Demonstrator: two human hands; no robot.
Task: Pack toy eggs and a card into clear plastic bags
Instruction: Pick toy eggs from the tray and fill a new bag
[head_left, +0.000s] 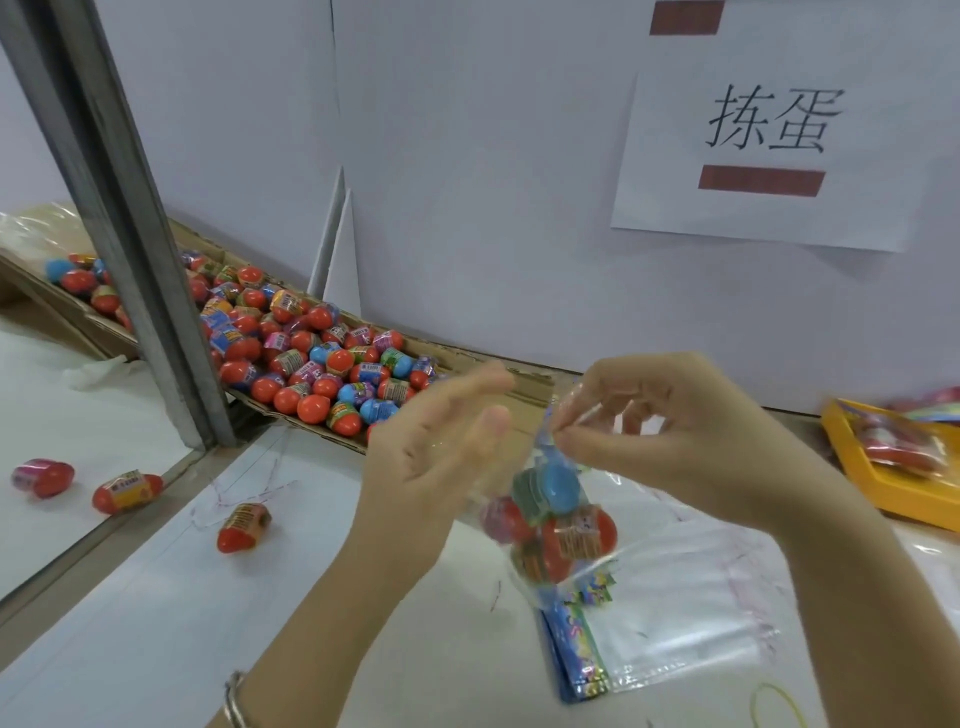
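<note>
A clear plastic bag (540, 525) hangs above the table, holding several toy eggs, red and blue with printed wraps. My right hand (675, 441) pinches the bag's top edge between thumb and fingers. My left hand (441, 441) is just left of the bag, fingers spread and blurred; whether it touches the plastic is unclear. Under the bag lies a stack of colourful cards (576, 654) beside flat clear bags (691, 613). A cardboard tray (488, 364) at the back left is piled with toy eggs (311, 358).
Three loose eggs lie on the white table at left (244, 527) (127, 491) (44, 478). A grey metal post (130, 234) slants through the left. A yellow tray (893, 488) with packed bags sits at right. A yellow rubber band (779, 704) lies near the bottom right.
</note>
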